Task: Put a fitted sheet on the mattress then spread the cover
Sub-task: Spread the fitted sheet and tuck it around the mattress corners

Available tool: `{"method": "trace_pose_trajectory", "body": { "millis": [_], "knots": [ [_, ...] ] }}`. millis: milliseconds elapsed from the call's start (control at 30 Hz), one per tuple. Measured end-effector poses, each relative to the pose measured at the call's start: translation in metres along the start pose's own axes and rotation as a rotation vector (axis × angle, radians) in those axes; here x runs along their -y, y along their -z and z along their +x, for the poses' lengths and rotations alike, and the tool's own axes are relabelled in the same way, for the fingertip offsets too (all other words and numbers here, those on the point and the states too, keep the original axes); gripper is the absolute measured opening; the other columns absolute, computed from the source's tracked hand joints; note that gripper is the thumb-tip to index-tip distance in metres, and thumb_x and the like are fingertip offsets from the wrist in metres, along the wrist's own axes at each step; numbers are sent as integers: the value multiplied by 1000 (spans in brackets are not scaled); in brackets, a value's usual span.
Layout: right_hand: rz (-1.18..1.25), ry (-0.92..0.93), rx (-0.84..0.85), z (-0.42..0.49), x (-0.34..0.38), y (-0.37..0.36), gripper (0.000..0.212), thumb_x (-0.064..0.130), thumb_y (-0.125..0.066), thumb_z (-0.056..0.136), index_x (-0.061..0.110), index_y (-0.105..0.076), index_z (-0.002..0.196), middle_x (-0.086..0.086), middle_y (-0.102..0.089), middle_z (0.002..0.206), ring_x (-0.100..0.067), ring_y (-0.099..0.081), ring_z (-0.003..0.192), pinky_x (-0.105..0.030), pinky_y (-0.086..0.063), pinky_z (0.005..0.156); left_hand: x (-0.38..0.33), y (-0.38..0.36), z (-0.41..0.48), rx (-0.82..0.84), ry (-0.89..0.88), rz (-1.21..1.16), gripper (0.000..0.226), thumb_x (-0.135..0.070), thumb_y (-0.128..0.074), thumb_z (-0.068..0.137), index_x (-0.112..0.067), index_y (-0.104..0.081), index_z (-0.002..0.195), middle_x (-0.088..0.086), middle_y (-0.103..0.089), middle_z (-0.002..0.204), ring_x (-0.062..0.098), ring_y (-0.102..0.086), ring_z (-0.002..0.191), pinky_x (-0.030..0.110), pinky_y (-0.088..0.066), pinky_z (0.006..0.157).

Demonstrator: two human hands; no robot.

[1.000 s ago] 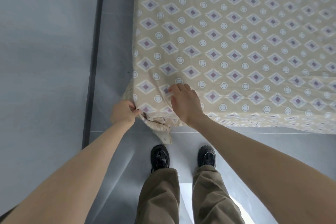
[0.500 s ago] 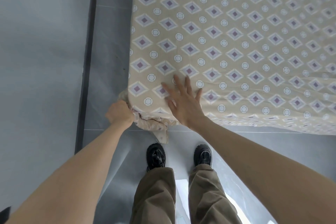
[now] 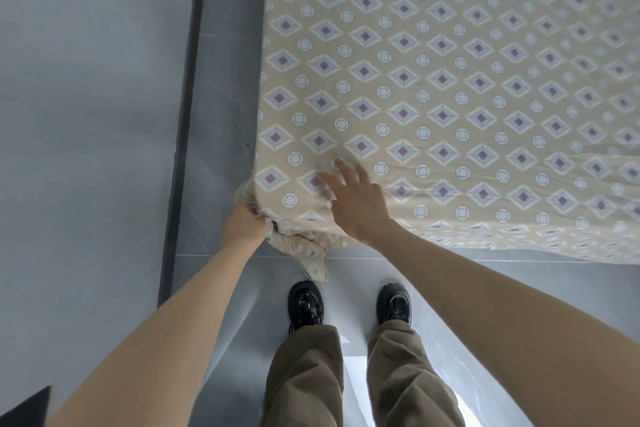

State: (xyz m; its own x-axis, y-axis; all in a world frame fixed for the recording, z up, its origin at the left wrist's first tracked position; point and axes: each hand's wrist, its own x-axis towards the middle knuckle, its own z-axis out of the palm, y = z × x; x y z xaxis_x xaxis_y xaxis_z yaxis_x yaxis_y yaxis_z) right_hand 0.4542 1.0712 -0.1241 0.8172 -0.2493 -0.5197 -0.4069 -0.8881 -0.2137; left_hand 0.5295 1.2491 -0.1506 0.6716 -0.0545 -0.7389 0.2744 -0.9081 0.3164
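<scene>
Two black shoes stand on the grey floor at the bed's corner, with a grey wall close on the left. One patterned sheet lies flat over the mattress it hides. Its loose corner is bunched at the near left, clutched in the left hand, fingers curled into the folds. Just beside it, the right hand rests flat on top, fingers spread.

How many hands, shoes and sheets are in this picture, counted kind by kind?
hands: 2, left hand gripping the sheet's bunched corner, right hand open on top
black shoes: 2
patterned sheet: 1
Total: 5
</scene>
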Motion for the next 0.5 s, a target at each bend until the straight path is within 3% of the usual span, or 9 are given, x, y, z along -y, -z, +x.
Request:
{"method": "trace_pose_trajectory", "body": {
  "millis": [67,133,200,267,367,500],
  "knots": [
    [23,-33,8,-9,3,16,53,15,-42,96,29,-30,146,0,-24,155,-28,-31,136,-42,-38,100,-10,11,-21,-16,26,-96,24,-12,-50,91,-7,-50,67,8,-52,68,32,-55,79,30,-38,65],
    [64,-73,-7,-23,6,35,49,15,-42,95,24,-36,143,-2,-41,145,-25,-42,125,-39,-42,91,-18,24,-40,-59,14,-183,22,-9,-44,93,2,-56,77,17,-56,75,41,-58,90,28,-34,63],
    [101,-103,-32,-38,8,53,49,12,-41,94,24,-39,141,-2,-50,135,-25,-45,120,-37,-42,88,-27,39,-59,-88,-10,-233,25,-8,-41,93,4,-61,103,22,-62,101,38,-58,102,29,-39,68],
    [110,-110,-76,-56,8,73,48,11,-40,94,26,-40,140,-1,-55,128,-24,-47,118,-36,-42,87,-41,54,-77,-81,-35,-277,28,-12,-44,93,-4,-58,116,13,-63,114,31,-58,104,32,-46,82],
    [133,-116,-150,-84,1,109,44,14,-39,96,26,-41,139,0,-57,125,-22,-48,119,-35,-42,86,-73,76,-112,-58,-101,-408,16,-13,-51,91,-14,-55,107,4,-60,112,25,-59,103,42,-49,95],
    [174,-143,-243,-127,-18,159,42,16,-39,97,27,-43,138,2,-58,125,-22,-49,118,-34,-43,85,-132,100,-164,-49,-229,-493,12,-13,-54,89,-21,-56,99,3,-63,107,23,-63,95,40,-51,92]
  ]
}}
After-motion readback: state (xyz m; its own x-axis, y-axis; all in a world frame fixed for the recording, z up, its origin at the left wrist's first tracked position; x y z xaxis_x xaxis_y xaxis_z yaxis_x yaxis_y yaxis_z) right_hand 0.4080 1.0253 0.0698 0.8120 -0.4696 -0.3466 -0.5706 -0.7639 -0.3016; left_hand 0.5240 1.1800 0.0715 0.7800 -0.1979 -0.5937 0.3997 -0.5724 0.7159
